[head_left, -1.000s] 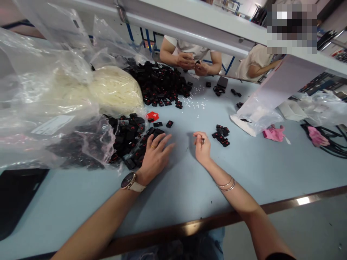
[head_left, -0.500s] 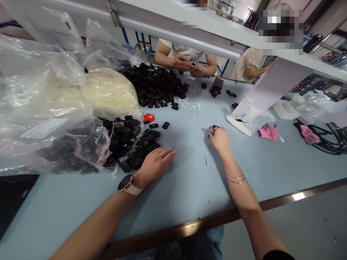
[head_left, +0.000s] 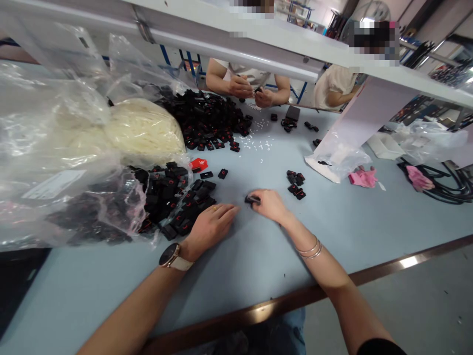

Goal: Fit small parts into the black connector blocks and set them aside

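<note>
My left hand (head_left: 211, 228) lies on the pale blue table with its fingers stretched out and holds nothing that I can see. It rests beside a pile of small black plastic parts (head_left: 180, 212), some with red marks. In front of my left fingertips, my right hand (head_left: 269, 204) is closed on a small black plastic part (head_left: 252, 199); its details are blurred and partly covered by my fingers. A small cluster of similar black parts (head_left: 296, 185) sits on the table beyond my right hand.
A clear plastic bag (head_left: 55, 182) fills the left side. Farther back are a larger heap of black parts (head_left: 207, 116), scattered tiny white pieces (head_left: 258, 143) and a co-worker's hands (head_left: 242, 86). Pink gloves (head_left: 362, 177) lie at the right, under an overhead shelf (head_left: 229, 49).
My right hand has moved left and nearer to me, away from the small cluster of black parts, carrying a black part. My left hand has stayed in about the same place.
</note>
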Demonstrator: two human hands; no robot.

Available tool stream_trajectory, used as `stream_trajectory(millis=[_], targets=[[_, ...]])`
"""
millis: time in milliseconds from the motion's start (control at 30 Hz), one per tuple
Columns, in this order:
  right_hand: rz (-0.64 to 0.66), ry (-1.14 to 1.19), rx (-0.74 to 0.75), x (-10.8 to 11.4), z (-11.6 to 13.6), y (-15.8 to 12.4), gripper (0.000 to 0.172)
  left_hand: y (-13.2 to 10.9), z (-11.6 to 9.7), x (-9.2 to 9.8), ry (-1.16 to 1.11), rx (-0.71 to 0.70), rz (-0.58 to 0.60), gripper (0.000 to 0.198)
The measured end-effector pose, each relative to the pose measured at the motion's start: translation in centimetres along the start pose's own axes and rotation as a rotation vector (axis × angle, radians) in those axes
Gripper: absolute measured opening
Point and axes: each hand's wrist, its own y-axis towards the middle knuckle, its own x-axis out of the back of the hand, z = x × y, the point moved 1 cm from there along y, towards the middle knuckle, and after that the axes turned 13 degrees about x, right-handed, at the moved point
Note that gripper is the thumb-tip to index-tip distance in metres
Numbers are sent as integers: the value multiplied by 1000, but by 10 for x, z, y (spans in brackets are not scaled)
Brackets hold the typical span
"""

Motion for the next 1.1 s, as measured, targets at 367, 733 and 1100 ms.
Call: stream_trajectory(millis=[367,733,1100], targets=[[-136,814,60,-37,2,8,27,2,1,-3,-28,41,77,22],[-711,109,-573,-9,-72,18,32,3,1,-2,-76,139,137,19],[-348,-19,-673,3,-90,87,43,3,3,-5,-110,168,171,16]])
